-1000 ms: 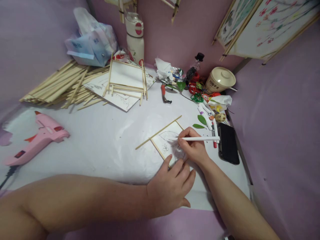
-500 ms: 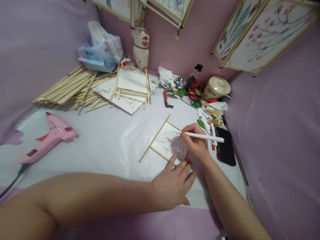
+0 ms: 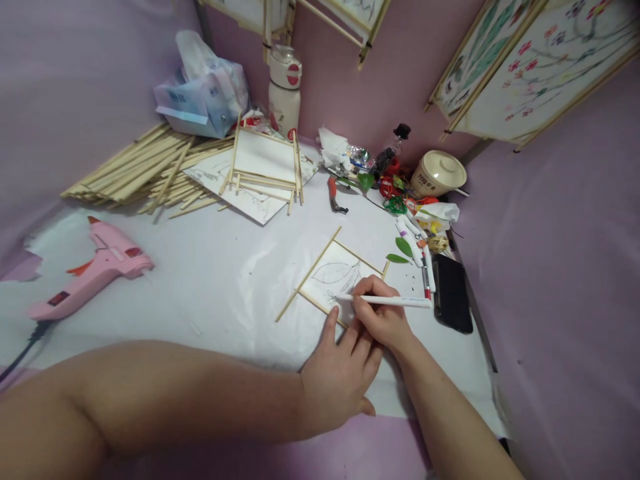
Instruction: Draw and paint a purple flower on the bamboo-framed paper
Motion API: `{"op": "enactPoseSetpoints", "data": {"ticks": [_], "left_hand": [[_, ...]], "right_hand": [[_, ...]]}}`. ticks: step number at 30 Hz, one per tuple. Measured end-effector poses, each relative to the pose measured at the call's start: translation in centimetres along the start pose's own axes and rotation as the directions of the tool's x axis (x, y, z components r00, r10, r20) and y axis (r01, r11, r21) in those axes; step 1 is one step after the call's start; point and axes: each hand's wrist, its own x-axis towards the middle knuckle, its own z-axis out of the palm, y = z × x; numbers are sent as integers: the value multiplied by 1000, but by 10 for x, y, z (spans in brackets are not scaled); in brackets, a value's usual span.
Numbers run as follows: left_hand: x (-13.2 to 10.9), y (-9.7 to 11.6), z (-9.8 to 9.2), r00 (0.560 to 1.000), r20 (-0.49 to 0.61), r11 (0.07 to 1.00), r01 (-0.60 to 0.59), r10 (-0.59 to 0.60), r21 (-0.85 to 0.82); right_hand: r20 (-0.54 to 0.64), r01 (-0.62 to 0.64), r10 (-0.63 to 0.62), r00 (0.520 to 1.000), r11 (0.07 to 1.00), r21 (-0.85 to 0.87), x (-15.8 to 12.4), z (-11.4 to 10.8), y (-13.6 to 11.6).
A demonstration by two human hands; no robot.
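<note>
Your right hand (image 3: 383, 321) sits just right of the frame's centre with its fingers clamped on the white pen (image 3: 387, 301). The barrel lies almost level and points toward the right edge, and the tip is down on the framed paper panel (image 3: 334, 272) near its lower corner. That panel lies flat on the desk (image 3: 210, 267) at the middle of the frame, one border stick jutting out toward the lower left, with a leaf outline drawn on its upper part. Your left hand (image 3: 339, 381) lies just below it, fingers apart and flat, their tips touching the panel's near edge beside your right hand. To draw well here, I judge you should press those flat fingers down firmly so the light frame cannot swivel. Raise the pen a little steeper for a cleaner line (it lies very low now), and work from the wrist in short strokes. Mind the crowding: your two hands touch, so leave the pen tip some room. The phone (image 3: 453, 293) and the markers (image 3: 414, 235) lie just right of the panel, and the pink glue gun (image 3: 93, 267) is well apart at the left.
</note>
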Motion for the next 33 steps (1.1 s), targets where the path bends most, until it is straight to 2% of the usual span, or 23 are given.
{"op": "enactPoseSetpoints", "data": {"ticks": [14, 33], "left_hand": [[0, -1, 1, 1000, -28, 1000, 4, -4, -13], [0, -1, -1, 1000, -2, 1000, 8, -8, -29]], "right_hand": [[22, -24, 25, 999, 998, -58, 0, 0, -3], [26, -25, 28, 999, 995, -99, 0, 1, -3]]}}
